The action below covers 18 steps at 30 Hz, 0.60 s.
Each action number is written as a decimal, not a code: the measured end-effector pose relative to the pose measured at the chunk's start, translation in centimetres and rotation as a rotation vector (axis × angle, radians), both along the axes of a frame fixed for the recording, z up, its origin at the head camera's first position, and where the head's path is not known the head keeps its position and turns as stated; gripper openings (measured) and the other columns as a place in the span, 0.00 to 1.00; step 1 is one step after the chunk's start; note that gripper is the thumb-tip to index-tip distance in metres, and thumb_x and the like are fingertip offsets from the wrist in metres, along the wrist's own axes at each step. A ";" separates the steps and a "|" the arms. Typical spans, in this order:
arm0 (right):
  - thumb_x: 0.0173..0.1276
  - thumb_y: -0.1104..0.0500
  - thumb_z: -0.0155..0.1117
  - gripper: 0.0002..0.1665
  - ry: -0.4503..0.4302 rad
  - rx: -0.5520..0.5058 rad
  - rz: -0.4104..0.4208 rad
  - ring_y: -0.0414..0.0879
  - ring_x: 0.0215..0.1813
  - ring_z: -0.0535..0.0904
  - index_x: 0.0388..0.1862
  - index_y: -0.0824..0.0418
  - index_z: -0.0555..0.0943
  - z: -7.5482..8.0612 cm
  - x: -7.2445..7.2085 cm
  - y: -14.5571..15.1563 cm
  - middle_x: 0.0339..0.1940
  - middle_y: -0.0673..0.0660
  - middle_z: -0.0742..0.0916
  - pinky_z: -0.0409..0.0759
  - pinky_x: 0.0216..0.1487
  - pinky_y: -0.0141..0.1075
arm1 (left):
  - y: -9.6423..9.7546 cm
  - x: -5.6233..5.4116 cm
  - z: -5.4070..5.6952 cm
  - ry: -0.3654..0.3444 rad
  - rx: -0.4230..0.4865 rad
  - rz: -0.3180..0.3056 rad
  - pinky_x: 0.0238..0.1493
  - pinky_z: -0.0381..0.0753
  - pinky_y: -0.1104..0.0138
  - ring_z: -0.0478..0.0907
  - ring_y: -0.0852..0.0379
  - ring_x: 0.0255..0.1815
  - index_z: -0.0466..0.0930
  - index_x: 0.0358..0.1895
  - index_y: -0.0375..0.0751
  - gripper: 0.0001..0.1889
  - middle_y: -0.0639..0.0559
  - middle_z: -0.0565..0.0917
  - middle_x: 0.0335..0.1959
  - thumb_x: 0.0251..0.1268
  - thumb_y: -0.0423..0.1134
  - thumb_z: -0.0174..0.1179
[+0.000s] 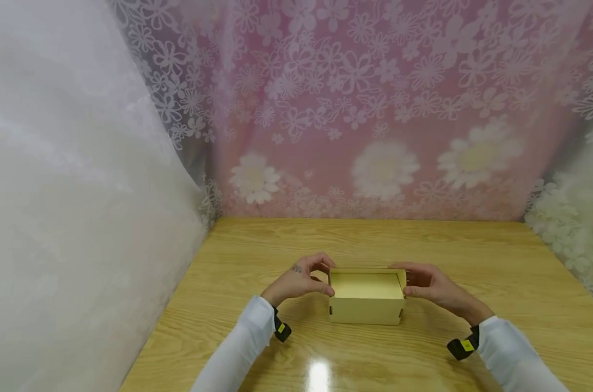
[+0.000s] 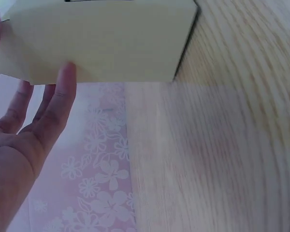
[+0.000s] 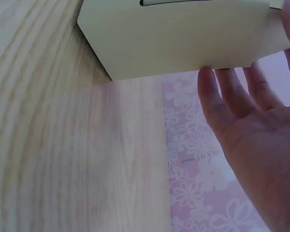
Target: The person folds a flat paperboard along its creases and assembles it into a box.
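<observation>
A small pale-yellow cardboard box [image 1: 366, 311] sits on the wooden table, its top side showing a lighter panel within the rim; whether that is the box's floor or a flap I cannot tell. My left hand [image 1: 303, 279] grips its left end, thumb at the near corner and fingers toward the far one. At the opposite end my right hand [image 1: 431, 287] holds it the same way. The left wrist view shows fingers [image 2: 63, 99] against the box's end wall [image 2: 121, 43]. In the right wrist view, fingertips [image 3: 208, 79] touch the other end wall [image 3: 169, 46], which has a dark slot.
Wood-grain tabletop [image 1: 237, 245] surrounds the box. A pink flowered curtain [image 1: 316, 163] hangs along the far edge, with white sheer fabric [image 1: 80, 190] on the left and more pale fabric [image 1: 575, 228] on the right. Each wrist wears a black strap.
</observation>
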State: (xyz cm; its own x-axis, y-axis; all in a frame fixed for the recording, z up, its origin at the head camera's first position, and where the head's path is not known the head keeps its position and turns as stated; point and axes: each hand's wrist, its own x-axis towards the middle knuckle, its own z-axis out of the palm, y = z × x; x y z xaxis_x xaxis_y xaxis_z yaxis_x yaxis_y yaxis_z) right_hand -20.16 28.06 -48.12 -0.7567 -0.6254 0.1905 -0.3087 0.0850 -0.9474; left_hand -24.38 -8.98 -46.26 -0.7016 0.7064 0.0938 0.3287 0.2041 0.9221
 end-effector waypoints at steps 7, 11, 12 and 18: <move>0.72 0.75 0.58 0.31 0.053 -0.032 0.027 0.35 0.44 0.73 0.73 0.74 0.68 -0.4 0.2 -0.2 0.74 0.49 0.76 0.73 0.39 0.38 | -0.1 0.5 0.0 -0.029 0.038 -0.066 0.57 0.83 0.62 0.76 0.56 0.63 0.78 0.57 0.46 0.20 0.42 0.74 0.67 0.65 0.33 0.71; 0.72 0.75 0.59 0.31 0.076 -0.021 -0.003 0.29 0.52 0.76 0.74 0.73 0.69 -0.5 0.9 -0.3 0.74 0.46 0.76 0.77 0.46 0.29 | -0.1 0.9 -0.2 -0.132 0.070 -0.059 0.58 0.83 0.59 0.76 0.53 0.67 0.79 0.56 0.43 0.12 0.43 0.74 0.70 0.78 0.43 0.58; 0.73 0.75 0.58 0.31 0.071 -0.026 0.003 0.27 0.59 0.75 0.74 0.73 0.68 -0.5 1.0 -0.3 0.75 0.45 0.76 0.78 0.51 0.27 | -0.1 0.9 -0.2 -0.153 0.080 -0.052 0.58 0.84 0.57 0.77 0.53 0.66 0.80 0.54 0.42 0.13 0.42 0.75 0.68 0.80 0.46 0.56; 0.85 0.67 0.40 0.25 -0.023 -0.057 0.042 0.31 0.75 0.67 0.76 0.73 0.65 -0.2 1.0 -0.6 0.80 0.59 0.69 0.73 0.65 0.26 | -0.1 0.8 0.2 -0.225 0.122 -0.033 0.56 0.85 0.53 0.82 0.54 0.54 0.82 0.54 0.39 0.15 0.46 0.82 0.56 0.78 0.47 0.58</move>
